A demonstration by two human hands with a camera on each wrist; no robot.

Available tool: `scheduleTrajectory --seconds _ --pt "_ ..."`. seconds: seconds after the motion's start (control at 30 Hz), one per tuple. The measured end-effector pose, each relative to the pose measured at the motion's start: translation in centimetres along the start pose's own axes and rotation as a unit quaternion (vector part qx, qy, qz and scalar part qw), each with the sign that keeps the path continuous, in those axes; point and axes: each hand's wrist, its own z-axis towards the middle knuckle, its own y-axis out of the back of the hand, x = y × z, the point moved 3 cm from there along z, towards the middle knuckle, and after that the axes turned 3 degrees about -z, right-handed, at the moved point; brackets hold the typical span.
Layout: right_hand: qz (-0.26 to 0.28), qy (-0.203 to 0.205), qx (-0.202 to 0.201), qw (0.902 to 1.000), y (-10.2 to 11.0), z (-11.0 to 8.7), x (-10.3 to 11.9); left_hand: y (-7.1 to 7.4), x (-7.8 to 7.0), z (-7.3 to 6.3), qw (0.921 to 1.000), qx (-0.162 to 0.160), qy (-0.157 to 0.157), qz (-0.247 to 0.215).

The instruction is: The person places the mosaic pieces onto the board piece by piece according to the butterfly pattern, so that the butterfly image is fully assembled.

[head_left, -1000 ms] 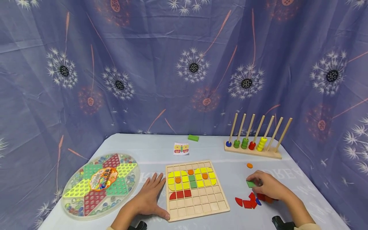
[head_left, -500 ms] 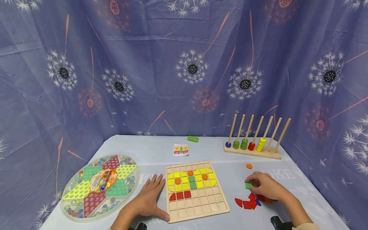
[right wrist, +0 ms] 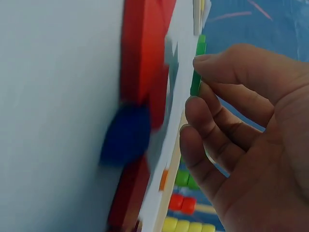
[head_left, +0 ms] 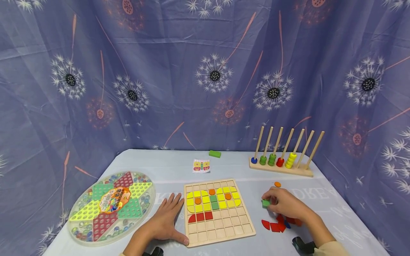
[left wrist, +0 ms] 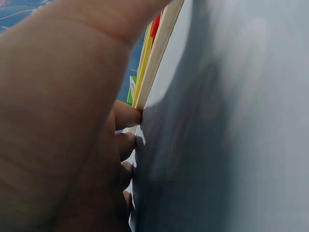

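Dandelion-patterned curtain [head_left: 166,71] backed the pale tabletop [head_left: 237,170], where we read inverted "DREA" lettering [head_left: 315,193]; the label [head_left: 115,200] on the round board [head_left: 105,224] was illegible. Our right hand [head_left: 286,203] pinched a green piece [head_left: 265,203] right of the wooden grid [head_left: 221,233], whose near-left corner our spread, empty left hand [head_left: 167,221] touched.

"DREA" [head_left: 315,193] on the tablecloth [head_left: 237,172]

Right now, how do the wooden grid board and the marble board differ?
The grid board is four-sided, the marble board round. The grid board holds coloured pieces in some cells; the marble board has marbles between its star's points. Both lie on the table.
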Motion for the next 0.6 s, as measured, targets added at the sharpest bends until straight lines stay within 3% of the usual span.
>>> scheduleTrajectory --seconds 0.33,0.6 --pt "-0.022 0.063 0.019 0.9976 -2.1 2.1 3.9 -0.2 0.0 0.1 0.9999 -0.001 0.01 0.004" --pt "-0.024 0.065 0.037 0.9969 -3.6 3.6 6.2 -0.2 -0.1 0.2 0.9999 0.004 0.015 0.006"
